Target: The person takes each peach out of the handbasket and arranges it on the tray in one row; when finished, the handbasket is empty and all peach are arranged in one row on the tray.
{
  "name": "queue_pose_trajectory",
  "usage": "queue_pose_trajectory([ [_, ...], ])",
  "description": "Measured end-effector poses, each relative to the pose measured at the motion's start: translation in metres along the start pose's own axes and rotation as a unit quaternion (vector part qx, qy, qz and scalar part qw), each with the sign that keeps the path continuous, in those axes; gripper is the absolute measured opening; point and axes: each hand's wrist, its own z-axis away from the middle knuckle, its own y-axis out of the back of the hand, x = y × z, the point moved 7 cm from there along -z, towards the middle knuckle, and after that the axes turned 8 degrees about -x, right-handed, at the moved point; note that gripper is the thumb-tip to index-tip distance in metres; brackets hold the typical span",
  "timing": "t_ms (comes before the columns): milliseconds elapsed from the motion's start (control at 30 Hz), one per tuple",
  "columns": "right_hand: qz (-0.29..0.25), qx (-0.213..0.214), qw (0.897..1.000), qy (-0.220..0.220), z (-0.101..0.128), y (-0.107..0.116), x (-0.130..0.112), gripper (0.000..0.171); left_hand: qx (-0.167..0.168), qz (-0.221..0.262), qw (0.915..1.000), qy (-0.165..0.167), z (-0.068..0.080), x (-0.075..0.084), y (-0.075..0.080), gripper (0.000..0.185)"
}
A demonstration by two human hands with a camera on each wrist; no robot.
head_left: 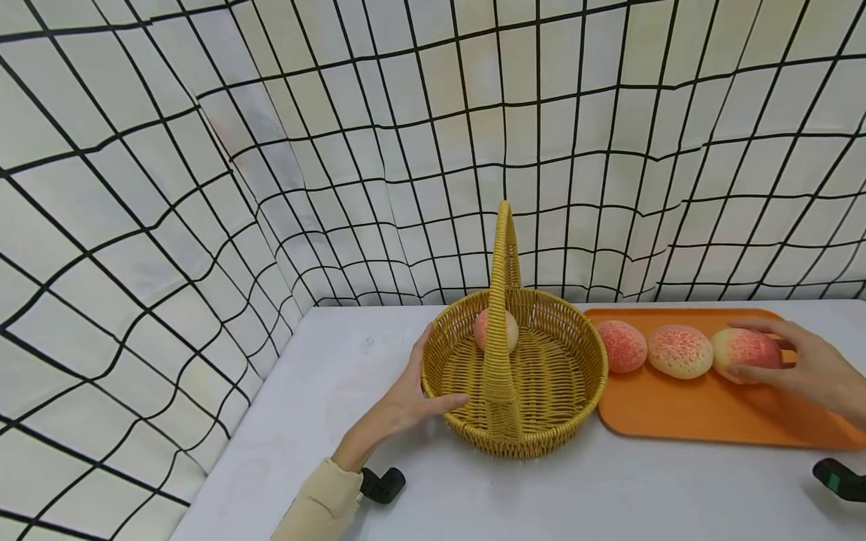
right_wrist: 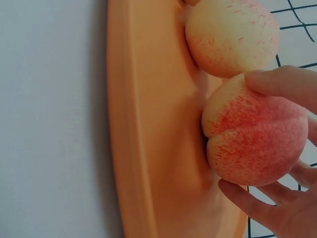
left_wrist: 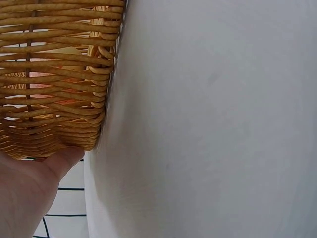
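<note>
Now the right hand (head_left: 812, 368) wraps the end peach (head_left: 744, 349) on the orange tray (head_left: 710, 421).
Nearest us, the left hand (head_left: 413, 398) steadies the wicker basket (head_left: 575, 376) on the bench (head_left: 325, 391), fingers straight against its wall. Over right, the grip curls thumb and fingers round the fruit, which seems to rest on the tray yet. Best squeeze lightly and lift straight, clear of the neighbouring peach (head_left: 679, 351). Farther back, one peach (head_left: 496, 329) sits in the basket.
</note>
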Motion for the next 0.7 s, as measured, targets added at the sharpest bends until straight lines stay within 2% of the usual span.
queue_pose_trajectory([
  [167, 0.006, -0.001, 1.000, 0.016, -0.0003, 0.0009, 0.0014, 0.068, 0.000, 0.002, 1.0000, -0.001, 0.0011, -0.0002, 0.0007, 0.130],
  [467, 0.004, 0.009, 1.000, -0.005, -0.0019, -0.0011, 0.0031, 0.070, -0.002, 0.007, 1.0000, -0.006, 0.0005, 0.0007, 0.0004, 0.129],
  [700, -0.003, -0.001, 1.000, 0.016, -0.0046, 0.0010, -0.0020, 0.066, -0.004, 0.011, 0.9999, -0.013, -0.0002, 0.0001, 0.0004, 0.129],
])
